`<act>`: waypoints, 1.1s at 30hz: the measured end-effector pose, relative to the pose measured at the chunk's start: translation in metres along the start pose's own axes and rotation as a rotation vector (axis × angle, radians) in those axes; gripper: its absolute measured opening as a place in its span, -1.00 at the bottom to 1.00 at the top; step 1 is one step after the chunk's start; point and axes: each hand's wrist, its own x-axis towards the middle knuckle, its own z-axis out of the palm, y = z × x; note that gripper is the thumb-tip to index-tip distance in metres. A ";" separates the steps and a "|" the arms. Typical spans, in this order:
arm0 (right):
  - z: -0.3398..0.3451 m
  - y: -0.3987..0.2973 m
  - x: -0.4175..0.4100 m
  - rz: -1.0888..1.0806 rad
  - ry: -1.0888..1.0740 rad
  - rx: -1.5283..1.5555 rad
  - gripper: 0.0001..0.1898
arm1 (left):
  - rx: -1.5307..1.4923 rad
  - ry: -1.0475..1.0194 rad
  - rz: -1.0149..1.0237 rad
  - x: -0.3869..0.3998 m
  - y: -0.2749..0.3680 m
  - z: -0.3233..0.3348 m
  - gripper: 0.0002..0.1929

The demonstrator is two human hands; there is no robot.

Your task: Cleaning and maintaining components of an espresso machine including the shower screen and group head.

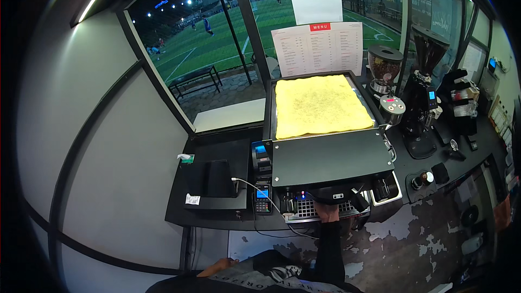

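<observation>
In front of me stands a black espresso machine (331,158) with a folded yellow cloth (323,106) spread over its top tray. My right hand (327,213) reaches in under the machine's front, over the metal drip tray grate (305,207). The machine hides its fingers, so I cannot tell what they hold. Just right of that hand is a black handle-like part (359,201). Down by my waist, beside my grey printed shirt, is my left hand (218,266), away from the counter. Its fingers are too small and partly hidden to read.
Left of the machine are a card payment terminal (263,199), a dark tablet-like screen (213,178) and a white cable (254,186). To the right stand a bean grinder (384,67), a taller black grinder (423,101) and a wood-topped tamper (423,179). A menu sheet (319,51) stands behind.
</observation>
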 end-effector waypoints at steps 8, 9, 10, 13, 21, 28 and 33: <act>-0.011 0.000 -0.002 -0.073 0.057 -0.055 -0.77 | -0.040 0.017 0.038 0.010 -0.011 0.012 -0.07; -0.011 0.001 0.000 -0.075 0.057 -0.057 -0.77 | -0.015 0.008 0.027 0.011 -0.012 0.012 -0.06; -0.011 0.002 0.002 -0.054 0.004 -0.057 -0.77 | -0.014 0.007 0.030 0.011 -0.014 0.013 -0.06; 0.000 0.007 0.000 -0.093 0.004 -0.267 -0.78 | -0.015 -0.025 0.060 0.013 -0.016 0.013 -0.04; 0.038 0.007 -0.008 -0.119 0.194 -0.123 -0.78 | -0.007 -0.016 0.006 0.008 -0.024 0.021 -0.04; 0.002 0.004 0.000 -0.182 0.019 -0.444 -0.73 | -0.036 -0.009 0.067 0.009 -0.024 0.014 -0.01; 0.016 0.002 -0.008 -0.107 0.102 -0.109 -0.75 | -0.031 0.008 0.009 0.007 -0.022 0.013 -0.04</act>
